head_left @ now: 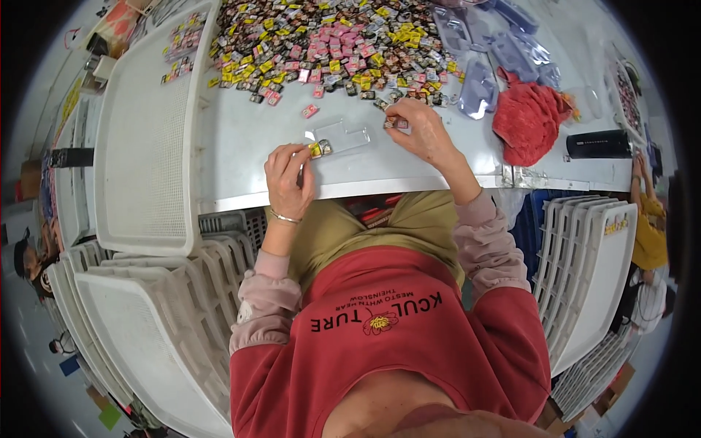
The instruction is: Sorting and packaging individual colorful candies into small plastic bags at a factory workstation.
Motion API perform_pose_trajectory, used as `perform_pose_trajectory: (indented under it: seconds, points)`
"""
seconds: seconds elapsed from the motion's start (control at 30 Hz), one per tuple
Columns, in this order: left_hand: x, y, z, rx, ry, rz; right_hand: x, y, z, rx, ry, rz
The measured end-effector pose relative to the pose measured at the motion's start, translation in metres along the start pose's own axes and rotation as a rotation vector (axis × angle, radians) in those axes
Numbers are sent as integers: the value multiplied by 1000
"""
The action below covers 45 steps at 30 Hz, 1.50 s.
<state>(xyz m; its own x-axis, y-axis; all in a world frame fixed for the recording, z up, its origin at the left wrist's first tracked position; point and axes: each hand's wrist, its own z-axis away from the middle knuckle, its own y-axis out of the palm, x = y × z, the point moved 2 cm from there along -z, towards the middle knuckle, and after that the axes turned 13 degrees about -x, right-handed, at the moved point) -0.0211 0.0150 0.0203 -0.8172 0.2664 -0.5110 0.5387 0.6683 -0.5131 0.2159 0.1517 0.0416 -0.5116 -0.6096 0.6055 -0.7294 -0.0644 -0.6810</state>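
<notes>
My left hand [287, 179] is closed, its fingertips pinched at a small yellow-and-black block [318, 150] at the left end of a clear plastic tray [356, 137]. The tray lies on the pale worktop, and the block's exact seating in it is hard to make out. To the right of the tray, my right hand [425, 137] pinches a small dark-and-pink block [399, 124] between thumb and fingers, just above the table. A single pink block [310, 111] lies by itself beyond the tray. Further back spreads a large heap of small blocks [328, 44] in black, yellow and pink.
A white perforated tray [146, 139] rests at the left with a few blocks on it. Clear plastic shells [478, 87], a red cloth [527, 120] and a black cylinder [599, 144] are on the right. Stacked white trays [146, 328] stand below both sides. Other people work nearby.
</notes>
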Motion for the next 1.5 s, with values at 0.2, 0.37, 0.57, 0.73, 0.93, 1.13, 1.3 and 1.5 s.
perform_pose_trajectory:
  seconds: [0.2,0.37,0.57,0.73,0.93,1.13,1.3,1.5]
  points:
    - [1,4,-1,-7,35,-16,-12,-4,9,-77,-88,202]
    - [0,4,-1,5,16,-12,-20,-13,2,-53,-90,166]
    - [3,3,4,-15,12,-21,-77,-40,-36,-321,115,157]
    - [6,2,3,-55,-42,-19,-105,-32,-48,-233,-46,289]
    - [16,1,4,-126,-109,35,-76,-35,-51,-243,52,143]
    - [-3,-3,0,67,51,-77,18,31,-33,186,-81,-309]
    - [-10,0,-3,270,190,-136,35,63,-19,221,-238,-196]
    - [-8,-3,-3,291,185,-122,36,51,-19,249,-99,-299]
